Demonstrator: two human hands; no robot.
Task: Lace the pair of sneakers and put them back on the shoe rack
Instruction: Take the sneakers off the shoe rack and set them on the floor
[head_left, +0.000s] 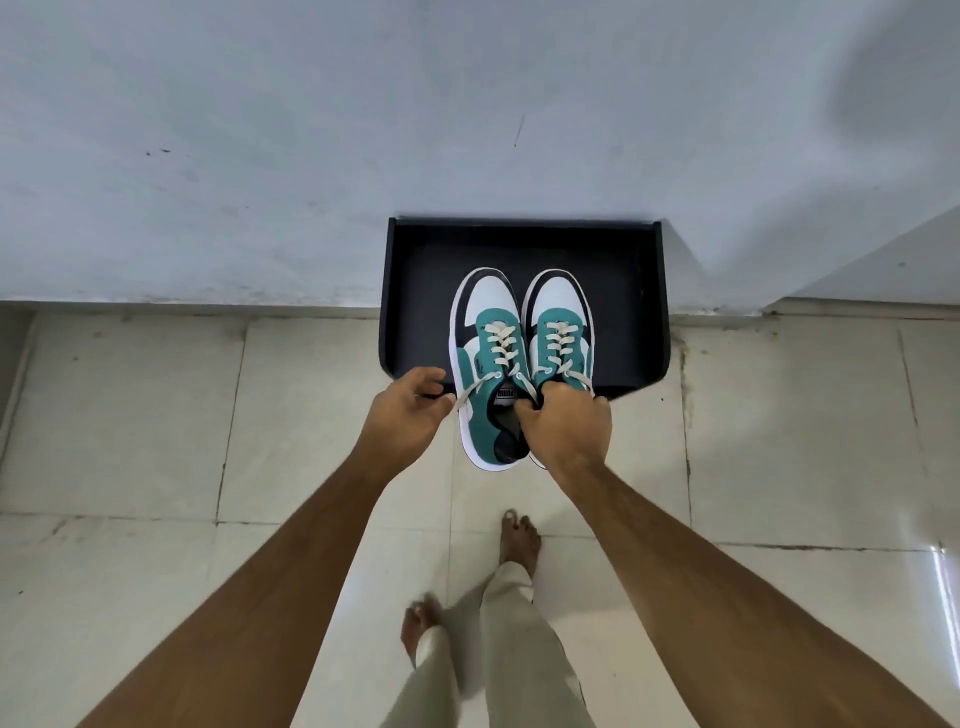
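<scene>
We see the right hand (566, 423) clenched around both sneakers (519, 358) at the shoe rack (655, 301) front edge; the left hand (410, 408) pinches a lace end (470, 393).

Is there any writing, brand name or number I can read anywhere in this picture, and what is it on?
"PUMA", upside down from this view and rather blurred, on the white tongue label of the left sneaker.
Right sneaker: its tongue is hidden under the right hand, so no text shows.
Black shoe rack, wall and floor tiles: no writing.
</scene>
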